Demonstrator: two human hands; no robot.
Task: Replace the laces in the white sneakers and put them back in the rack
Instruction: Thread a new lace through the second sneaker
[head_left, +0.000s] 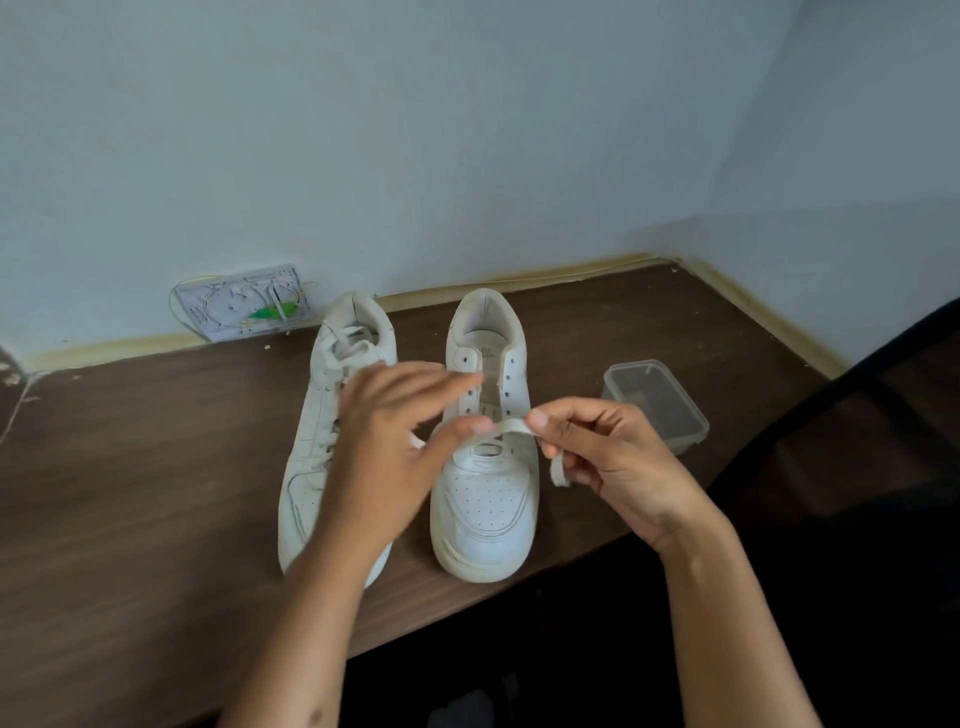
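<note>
Right hand (597, 457) pinching flat white lace (506, 427) over right white leather sneaker (485, 499); left hand (395, 441) pinching its other side, remaining fingers spread. Laced left white sneaker (322, 447) just beside. Likely risks: uneven ends, twisted lace. Toes near brown wooden tabletop (156, 493) edge; clear plastic box (657, 402) nearby right.

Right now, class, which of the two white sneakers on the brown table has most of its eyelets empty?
The right-hand white sneaker, beside the clear plastic container: only its lowest eyelets hold lace. The left-hand sneaker is laced up.
</note>
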